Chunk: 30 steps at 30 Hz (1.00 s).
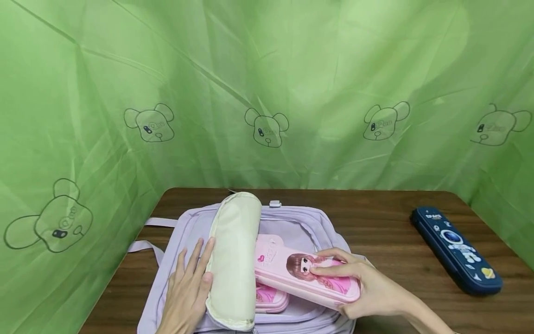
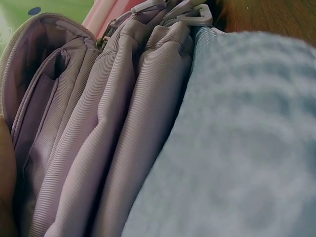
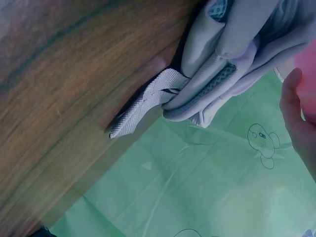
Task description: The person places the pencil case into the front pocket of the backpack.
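Presumably for control, the upper pink case (image 1: pixel 277 263) is pinched at its four-o'clock end by the right hand (image 1: pixel 369 285), over the lilac backpack (image 1: pixel 193 222); at nine o'clock, the left hand (image 1: pixel 188 280), fingers straight, touches the cream flap (image 1: pixel 233 264), probably steadying it.

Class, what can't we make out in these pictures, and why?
Head view: most of the lower pink case, hidden by the upper pink case and cream flap.
Head view: the upper pink case's left end, behind that flap.
Right wrist view: the dark object, cut off by the bottom edge.
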Available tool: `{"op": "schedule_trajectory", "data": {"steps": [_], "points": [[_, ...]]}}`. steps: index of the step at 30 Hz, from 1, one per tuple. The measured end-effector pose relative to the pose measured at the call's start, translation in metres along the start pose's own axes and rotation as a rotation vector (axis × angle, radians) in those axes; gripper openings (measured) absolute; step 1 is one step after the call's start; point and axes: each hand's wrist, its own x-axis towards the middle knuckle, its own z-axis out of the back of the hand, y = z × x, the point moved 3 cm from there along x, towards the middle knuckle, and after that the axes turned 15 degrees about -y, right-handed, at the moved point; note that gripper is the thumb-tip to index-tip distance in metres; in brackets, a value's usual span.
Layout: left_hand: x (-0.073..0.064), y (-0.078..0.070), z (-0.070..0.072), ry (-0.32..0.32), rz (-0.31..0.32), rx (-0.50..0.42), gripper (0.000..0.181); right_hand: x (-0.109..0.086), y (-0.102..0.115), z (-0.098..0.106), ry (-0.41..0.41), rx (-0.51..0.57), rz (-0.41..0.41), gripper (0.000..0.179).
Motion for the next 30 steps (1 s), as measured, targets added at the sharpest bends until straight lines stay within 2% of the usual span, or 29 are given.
{"op": "schedule_trajectory", "data": {"steps": [3, 7, 11, 19, 26, 30], "points": [[0.001, -0.001, 0.001, 0.010, 0.026, -0.030, 0.051, 0.002, -0.001, -0.005, 0.011, 0.039, 0.010, 0.083], [0.003, 0.000, 0.005, 0.004, 0.027, -0.082, 0.052, 0.006, 0.000, -0.013, 0.043, 0.107, 0.002, 0.081], [0.005, 0.000, 0.007, 0.004, 0.017, -0.121, 0.053, 0.011, 0.003, -0.018, 0.045, 0.107, -0.001, 0.081], [0.011, -0.004, 0.011, -0.023, 0.021, -0.198, 0.053, 0.023, 0.003, -0.035, 0.087, 0.015, 0.009, 0.079], [0.014, -0.002, 0.011, 0.020, 0.030, -0.206, 0.050, 0.023, 0.005, -0.035, 0.104, -0.057, 0.055, 0.075], [0.015, -0.003, 0.011, 0.044, 0.046, -0.202, 0.049, 0.017, 0.008, -0.031, 0.077, -0.165, 0.090, 0.076]]}}
